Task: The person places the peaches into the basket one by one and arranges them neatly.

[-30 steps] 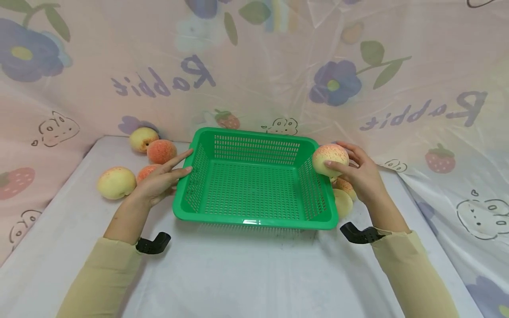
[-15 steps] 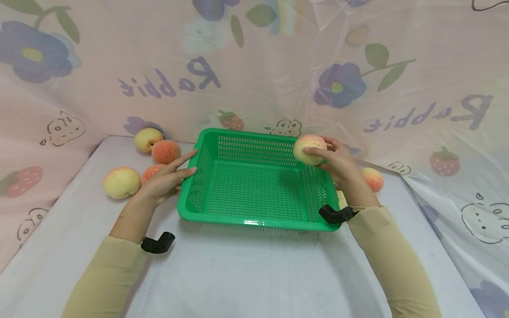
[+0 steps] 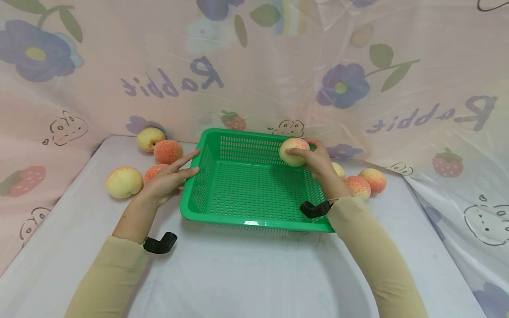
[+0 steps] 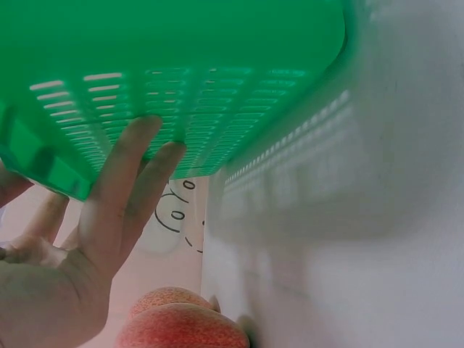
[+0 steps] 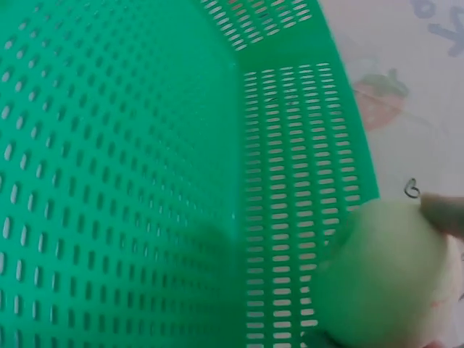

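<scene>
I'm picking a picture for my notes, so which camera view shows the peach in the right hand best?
The head view: the peach is fairly sharp there, its speckled top clear, though the right hand partly covers it. The right wrist view shows it larger but blurred, low on the right. The left wrist view doesn't show it.

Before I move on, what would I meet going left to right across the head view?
Yellow peach at far left, left fingers, green basket, held peach in the right fingers, red-and-yellow peach at far right.
</scene>
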{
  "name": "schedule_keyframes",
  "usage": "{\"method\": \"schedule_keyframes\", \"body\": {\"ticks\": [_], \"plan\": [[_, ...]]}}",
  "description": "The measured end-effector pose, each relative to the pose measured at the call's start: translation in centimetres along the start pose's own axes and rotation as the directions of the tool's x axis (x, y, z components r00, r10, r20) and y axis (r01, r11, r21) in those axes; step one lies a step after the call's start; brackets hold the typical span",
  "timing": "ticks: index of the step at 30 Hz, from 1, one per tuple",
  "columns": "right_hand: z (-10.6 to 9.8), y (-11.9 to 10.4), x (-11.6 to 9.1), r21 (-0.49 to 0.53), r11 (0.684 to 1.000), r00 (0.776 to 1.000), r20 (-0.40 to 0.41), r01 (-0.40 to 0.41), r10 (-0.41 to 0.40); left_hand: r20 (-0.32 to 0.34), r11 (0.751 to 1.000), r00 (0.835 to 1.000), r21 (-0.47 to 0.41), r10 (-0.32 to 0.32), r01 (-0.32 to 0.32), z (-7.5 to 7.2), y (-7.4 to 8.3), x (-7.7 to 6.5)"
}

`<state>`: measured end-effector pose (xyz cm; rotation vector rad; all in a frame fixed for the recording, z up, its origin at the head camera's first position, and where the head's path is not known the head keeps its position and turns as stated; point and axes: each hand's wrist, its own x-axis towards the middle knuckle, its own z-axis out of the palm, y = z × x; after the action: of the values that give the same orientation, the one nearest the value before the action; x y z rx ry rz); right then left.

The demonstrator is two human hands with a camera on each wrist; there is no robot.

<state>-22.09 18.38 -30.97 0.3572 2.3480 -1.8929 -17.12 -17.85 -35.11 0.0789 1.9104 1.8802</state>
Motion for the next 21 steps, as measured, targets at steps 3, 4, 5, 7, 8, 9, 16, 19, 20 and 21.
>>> {"method": "schedule_keyframes", "body": {"ticks": [3,4,5,7,8,9,16,19,20,21], "plan": [[0.5,0.5,0.3,-0.052,0.999,1.0,-0.017,-0.01,0.009,-0.003,1.0,1.0,0.0,-0.003,0.003,0.0,0.0,0.1],[0.7,0.6,0.4,-0.074,0.997,1.0,-0.022,-0.016,0.014,-0.004,1.0,1.0,0.0,-0.005,0.005,0.0,0.0,0.1],[0.8,0.7,0.4,-0.092,0.996,1.0,-0.023,-0.021,0.018,-0.005,1.0,1.0,-0.001,-0.006,0.006,0.0,-0.1,0.1],[1.1,0.9,0.6,-0.14,0.989,0.999,-0.027,-0.037,0.034,-0.007,1.0,1.0,-0.002,-0.009,0.009,0.0,-0.1,0.2],[1.3,1.0,0.6,-0.161,0.986,0.998,-0.03,-0.051,0.047,-0.007,1.0,1.0,-0.002,-0.01,0.01,0.0,-0.1,0.2],[1.4,1.1,0.7,-0.173,0.983,0.998,-0.033,-0.067,0.062,-0.006,1.0,1.0,0.0,-0.009,0.009,0.0,-0.1,0.2],[2.2,1.6,0.9,-0.258,0.955,0.988,-0.072,-0.149,0.135,-0.006,1.0,1.0,0.017,-0.008,0.008,0.1,-0.1,0.2],[2.3,1.7,1.0,-0.307,0.939,0.988,-0.088,-0.152,0.131,-0.011,1.0,1.0,0.018,-0.01,0.01,0.0,-0.1,0.2],[2.3,1.7,1.0,-0.322,0.934,0.987,-0.091,-0.152,0.129,-0.01,1.0,1.0,0.018,-0.009,0.009,0.0,-0.1,0.2],[2.3,1.7,1.0,-0.326,0.933,0.987,-0.087,-0.154,0.133,-0.009,1.0,1.0,0.015,-0.008,0.009,0.0,-0.1,0.2]]}}
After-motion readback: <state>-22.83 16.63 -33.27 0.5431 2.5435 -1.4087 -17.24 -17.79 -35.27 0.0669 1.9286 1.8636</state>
